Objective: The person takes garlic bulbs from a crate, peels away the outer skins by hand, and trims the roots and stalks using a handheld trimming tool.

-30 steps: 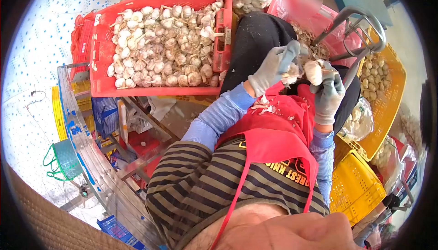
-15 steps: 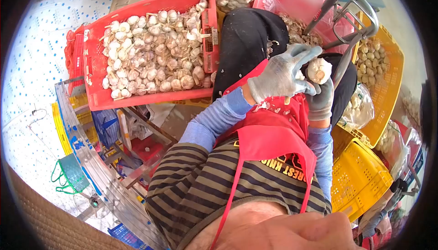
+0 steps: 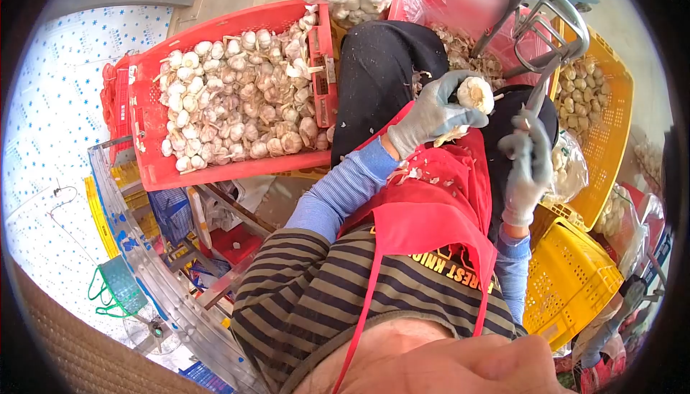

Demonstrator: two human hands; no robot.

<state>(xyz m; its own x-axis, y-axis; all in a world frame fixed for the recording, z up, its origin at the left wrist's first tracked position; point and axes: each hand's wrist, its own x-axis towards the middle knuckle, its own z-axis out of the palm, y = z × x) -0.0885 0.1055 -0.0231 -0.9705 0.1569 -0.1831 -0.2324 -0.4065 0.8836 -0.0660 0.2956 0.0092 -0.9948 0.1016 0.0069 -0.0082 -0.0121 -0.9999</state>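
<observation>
Gripping a garlic bulb (image 3: pixel 475 95), my left hand (image 3: pixel 430 115) curls above my apron (image 3: pixel 435 214); my right hand (image 3: pixel 529 168), half-curled near the metal frame (image 3: pixel 578 35), has an unclear hold.

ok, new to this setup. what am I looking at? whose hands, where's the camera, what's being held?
No robot here: it's a person in grey work gloves, seen through one camera worn on their own head. It looks down over the chest, so the wearer's left is on the left of the picture. The dark round border looks like the lens edge.

The left hand holds a garlic bulb over the lap. The right hand is apart from it; blur hides whether it grips anything.

There's no table under the work: bits of garlic skin lie on the red apron. To the left, a red crate is full of garlic bulbs. To the right, a yellow crate holds more.
</observation>
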